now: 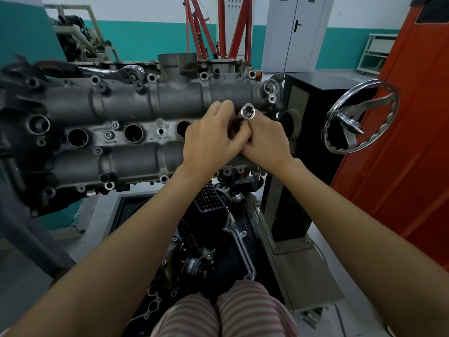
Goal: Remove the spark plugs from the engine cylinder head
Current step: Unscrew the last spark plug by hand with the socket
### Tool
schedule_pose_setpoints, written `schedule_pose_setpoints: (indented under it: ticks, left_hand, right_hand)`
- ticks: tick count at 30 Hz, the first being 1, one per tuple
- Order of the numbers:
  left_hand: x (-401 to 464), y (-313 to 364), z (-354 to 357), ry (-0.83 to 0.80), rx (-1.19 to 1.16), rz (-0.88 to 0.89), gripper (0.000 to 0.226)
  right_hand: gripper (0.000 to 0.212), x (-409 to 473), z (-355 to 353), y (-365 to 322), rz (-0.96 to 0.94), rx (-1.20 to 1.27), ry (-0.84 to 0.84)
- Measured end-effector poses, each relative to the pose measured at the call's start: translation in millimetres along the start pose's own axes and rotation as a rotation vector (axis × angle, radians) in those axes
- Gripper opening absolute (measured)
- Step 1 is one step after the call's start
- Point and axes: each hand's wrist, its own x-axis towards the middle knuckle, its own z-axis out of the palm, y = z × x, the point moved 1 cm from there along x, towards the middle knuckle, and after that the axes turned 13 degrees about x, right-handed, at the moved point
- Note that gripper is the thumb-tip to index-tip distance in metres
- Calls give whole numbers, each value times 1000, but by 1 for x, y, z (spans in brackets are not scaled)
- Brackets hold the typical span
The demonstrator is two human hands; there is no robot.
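I am holding the spark plug socket (247,112) in my right hand (264,139), its fingers curled round it, at the rightmost well of the cylinder head (145,110). My left hand (209,139) is pinching something at the socket's lower end, hidden from me. I judge it best to be keeping the socket upright while lifting, so the plug is not dropping back.

The engine cylinder head (136,132) sits clamped on a metal engine stand (298,166) with a chrome handwheel (359,117) at its right end. A chrome ratchet wrench (114,72) lies along the head's far top edge. Below, the stand's base tray (286,239) holds dark engine parts (209,251).
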Motion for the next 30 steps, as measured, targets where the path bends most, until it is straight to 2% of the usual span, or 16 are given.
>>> schedule_pose_setpoints:
  ticks: [8,12,14,17,22,27,30]
  left_hand:
    - [0,-5,4,-32,41,4,41]
    - [0,-4,3,-32,18,15,41]
    - [0,-2,2,-29,20,14,36]
    - [0,0,2,-13,20,10,29]
    - [0,-2,3,-2,16,-5,31]
    - [0,-5,4,23,-14,-1,51]
    - [1,-5,4,-1,-23,9,49]
  right_hand:
    - [33,-1,2,-1,22,-33,23]
    - [23,-2,-1,-1,-19,-23,18]
    - [12,-3,-2,-5,-64,19,37]
    - [8,-4,-2,-5,-76,74,80]
    - [14,-3,0,-4,-38,16,58]
    - [26,-2,0,-3,-12,-20,80]
    - [30,-2,0,-1,-23,-42,38]
